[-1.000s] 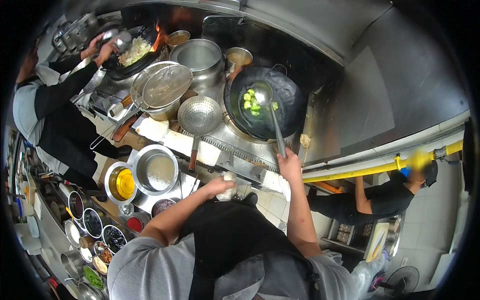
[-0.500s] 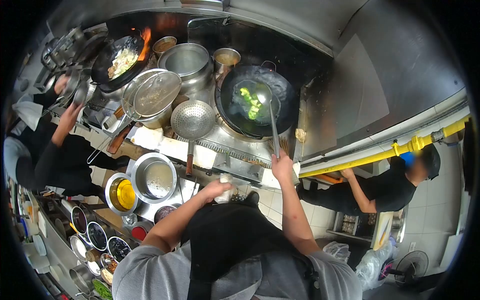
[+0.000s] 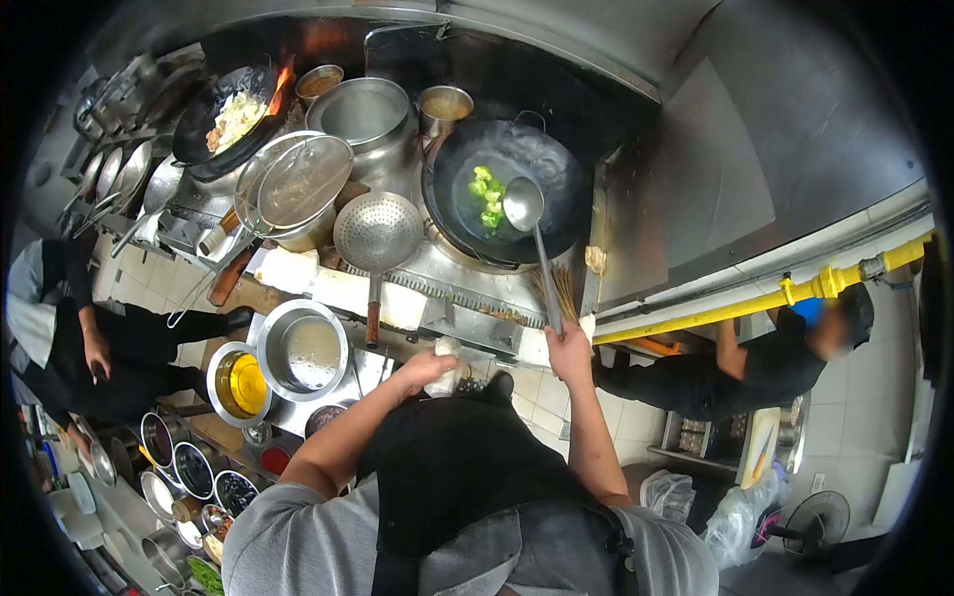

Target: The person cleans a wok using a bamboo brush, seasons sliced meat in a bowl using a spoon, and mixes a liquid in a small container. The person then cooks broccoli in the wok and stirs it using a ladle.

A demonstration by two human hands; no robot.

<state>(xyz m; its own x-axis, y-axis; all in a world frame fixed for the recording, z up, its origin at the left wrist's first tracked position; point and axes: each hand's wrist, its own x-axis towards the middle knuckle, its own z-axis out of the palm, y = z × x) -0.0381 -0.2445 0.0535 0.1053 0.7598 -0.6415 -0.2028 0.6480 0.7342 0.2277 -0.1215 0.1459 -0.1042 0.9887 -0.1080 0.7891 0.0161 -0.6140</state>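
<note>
My right hand [image 3: 570, 354] is closed around the handle of a long metal ladle [image 3: 523, 205]. The ladle's bowl rests over the black wok [image 3: 556, 159], beside a small heap of green broccoli pieces [image 3: 486, 200]. Thin steam or clear liquid seems to cover the wok's bottom; I cannot tell which. My left hand [image 3: 422, 372] grips a bunched white cloth [image 3: 446, 364] at the front edge of the stove. A perforated strainer [image 3: 378, 231] with a wooden handle lies left of the wok, apart from both hands. A bamboo brush [image 3: 556, 292] sits behind the ladle's handle.
At the left, a second wok [image 3: 237, 119] holds food, with flame at its edge. Between them stand a large pot [image 3: 363, 111] and a mesh sieve [image 3: 306, 179]. Bowls with yellow liquid [image 3: 244, 385] and cloudy liquid [image 3: 306, 353] are near my left arm. Co-workers stand on both sides.
The ladle's bowl has shifted slightly down and left within the wok, and the broccoli sits closer together. The left co-worker has stepped back from the stove. My left hand stays on the cloth.
</note>
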